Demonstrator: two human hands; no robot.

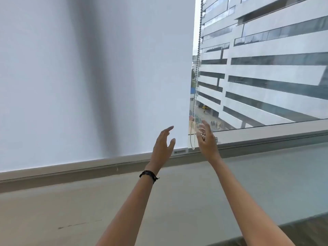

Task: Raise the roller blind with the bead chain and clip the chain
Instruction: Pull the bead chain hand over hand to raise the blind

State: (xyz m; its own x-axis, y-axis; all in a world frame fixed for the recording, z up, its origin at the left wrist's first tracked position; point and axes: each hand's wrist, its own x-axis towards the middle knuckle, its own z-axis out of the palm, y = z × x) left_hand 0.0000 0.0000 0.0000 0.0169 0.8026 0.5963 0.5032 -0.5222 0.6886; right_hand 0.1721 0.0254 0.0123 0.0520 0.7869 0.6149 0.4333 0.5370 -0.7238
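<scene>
Blind [53,77] fabric, pale grey-white with a dark vertical shadow band down its middle, covers the left part of the window and hangs down to the frame above the sill [71,201]. A small label [180,151] sits at its lower right corner. In front of that corner the left hand [163,148] is raised, fingers spread and loose, gripping nothing; a black bracelet [148,175] circles its wrist. Just right of the blind's edge the bead chain [197,77] hangs as a long narrow loop from the top of the view, its lowest bend close to the window frame. The right hand [206,139] is up just beside the chain's lower part, fingers open and slightly curled; the chain runs next to the fingertips, and whether they touch it cannot be told. Something small shows at that hand's palm, too blurred to identify. Through the uncovered glass on the right stands a white building [266,68] with dark window bands.
</scene>
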